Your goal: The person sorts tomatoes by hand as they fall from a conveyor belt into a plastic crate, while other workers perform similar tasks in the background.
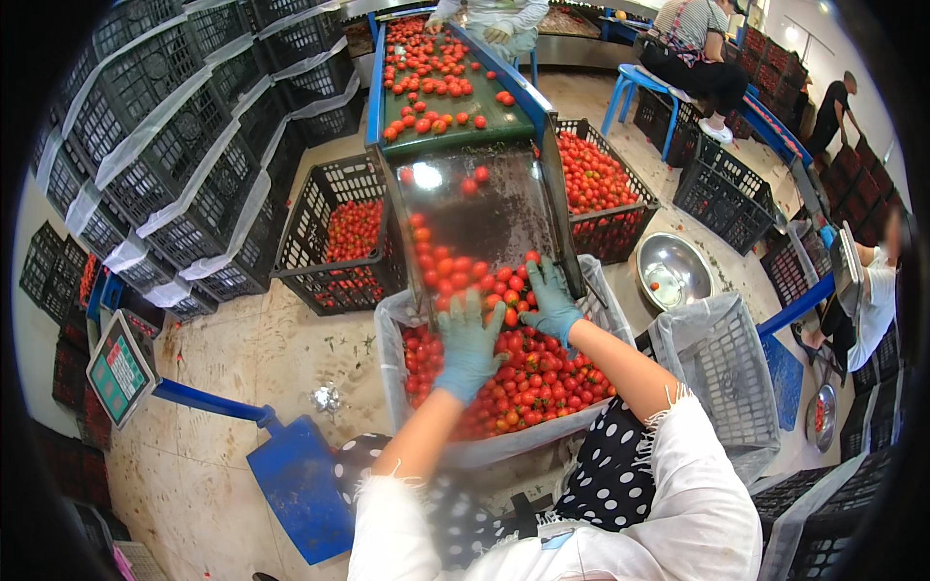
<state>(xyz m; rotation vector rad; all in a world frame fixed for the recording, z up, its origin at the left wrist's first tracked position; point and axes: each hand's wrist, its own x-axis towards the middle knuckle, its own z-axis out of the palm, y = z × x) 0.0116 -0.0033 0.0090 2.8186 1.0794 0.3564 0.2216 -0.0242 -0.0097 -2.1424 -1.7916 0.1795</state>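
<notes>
Both my hands wear blue-green gloves and rest at the lower lip of a metal chute (487,218). My left hand (467,347), fingers spread, touches cherry tomatoes (458,272) gathered at the chute's end. On the right side of the same pile is my right hand (552,301), its fingers apart against the tomatoes. Neither hand is closed around one. Directly below stands a crate lined with white plastic (508,447), holding many red cherry tomatoes (538,392). Above the chute, a green conveyor belt (458,134) carries scattered tomatoes.
Black crates with tomatoes flank the chute, one left (330,283) and one right (617,225). A steel bowl (676,272) and a lined crate (716,378) stand at right. At left are a blue platform scale (305,486) and stacked crates (167,145). A gloved co-worker (501,29) sits beyond the belt.
</notes>
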